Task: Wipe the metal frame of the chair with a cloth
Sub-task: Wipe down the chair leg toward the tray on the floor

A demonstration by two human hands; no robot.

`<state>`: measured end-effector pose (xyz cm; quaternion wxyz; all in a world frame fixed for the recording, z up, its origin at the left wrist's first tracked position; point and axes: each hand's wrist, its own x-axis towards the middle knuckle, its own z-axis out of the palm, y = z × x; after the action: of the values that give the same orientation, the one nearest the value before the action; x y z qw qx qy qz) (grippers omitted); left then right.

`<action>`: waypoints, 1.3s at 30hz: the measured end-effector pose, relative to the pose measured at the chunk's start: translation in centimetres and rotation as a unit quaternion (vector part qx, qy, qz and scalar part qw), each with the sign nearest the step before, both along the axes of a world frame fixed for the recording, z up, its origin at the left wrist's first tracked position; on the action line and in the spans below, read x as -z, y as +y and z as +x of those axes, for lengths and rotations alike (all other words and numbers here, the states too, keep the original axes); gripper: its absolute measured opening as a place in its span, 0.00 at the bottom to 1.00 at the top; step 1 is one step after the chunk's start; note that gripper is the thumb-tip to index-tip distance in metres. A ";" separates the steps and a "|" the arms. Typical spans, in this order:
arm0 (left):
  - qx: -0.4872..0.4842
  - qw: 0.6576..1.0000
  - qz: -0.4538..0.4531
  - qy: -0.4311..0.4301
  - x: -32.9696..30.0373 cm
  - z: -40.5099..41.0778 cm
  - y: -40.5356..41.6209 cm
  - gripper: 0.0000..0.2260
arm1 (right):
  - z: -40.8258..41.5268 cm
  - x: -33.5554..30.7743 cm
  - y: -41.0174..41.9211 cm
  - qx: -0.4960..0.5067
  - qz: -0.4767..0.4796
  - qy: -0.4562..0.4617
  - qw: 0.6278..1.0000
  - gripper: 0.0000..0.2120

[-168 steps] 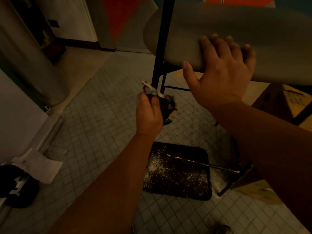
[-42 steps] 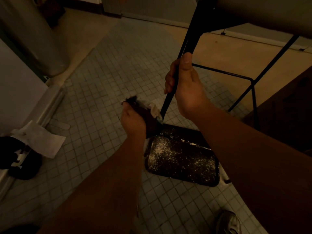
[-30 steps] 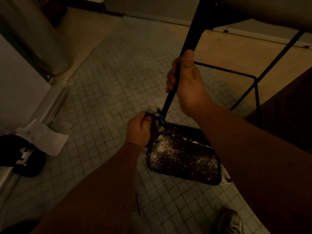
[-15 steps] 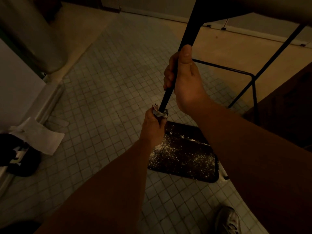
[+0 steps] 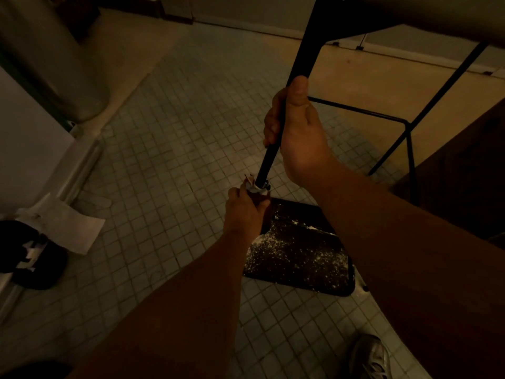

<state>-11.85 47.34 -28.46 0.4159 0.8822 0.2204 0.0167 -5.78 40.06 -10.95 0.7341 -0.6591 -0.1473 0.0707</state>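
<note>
Hands unchanged: left hand [image 5: 244,212] still clamps cloth [image 5: 257,187] round leg [image 5: 296,75]; right hand [image 5: 296,129] keeps gripping higher.

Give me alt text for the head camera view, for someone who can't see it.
Seen from above, a person's right hand grips a black chair leg while the left hand holds a cloth wrapped around the leg's bottom end. Below lies a dark tray dusted with white powder on a small-tiled floor.
</note>
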 end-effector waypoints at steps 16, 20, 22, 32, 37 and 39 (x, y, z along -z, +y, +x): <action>0.077 0.996 0.003 0.041 0.3 -3.1 4.6 0.18 | -0.1 0.0 0.0 -0.005 -0.002 -0.004 1.000 0.22; 0.061 0.997 0.018 0.034 0.5 -3.9 5.2 0.14 | -0.2 0.0 0.2 0.003 0.002 -0.005 1.000 0.22; 0.051 0.998 0.015 -0.025 0.2 -3.6 5.0 0.14 | -0.1 0.1 0.2 0.004 0.005 -0.007 1.000 0.22; -0.039 0.986 -0.103 -0.128 0.6 -1.8 -0.4 0.13 | -0.3 0.3 0.6 0.024 0.027 -0.011 0.999 0.22; -0.097 0.959 -0.216 -0.154 0.3 -2.0 0.6 0.11 | -0.5 0.6 0.7 0.048 0.015 -0.038 0.998 0.21; -0.134 0.941 -0.268 -0.160 0.9 -1.7 0.8 0.10 | -0.6 1.2 0.5 0.064 -0.009 -0.072 0.995 0.21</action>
<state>-13.50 48.14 -29.38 0.6603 0.6862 0.2635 0.1539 -6.35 40.57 -12.20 0.7185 -0.6772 -0.1571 -0.0229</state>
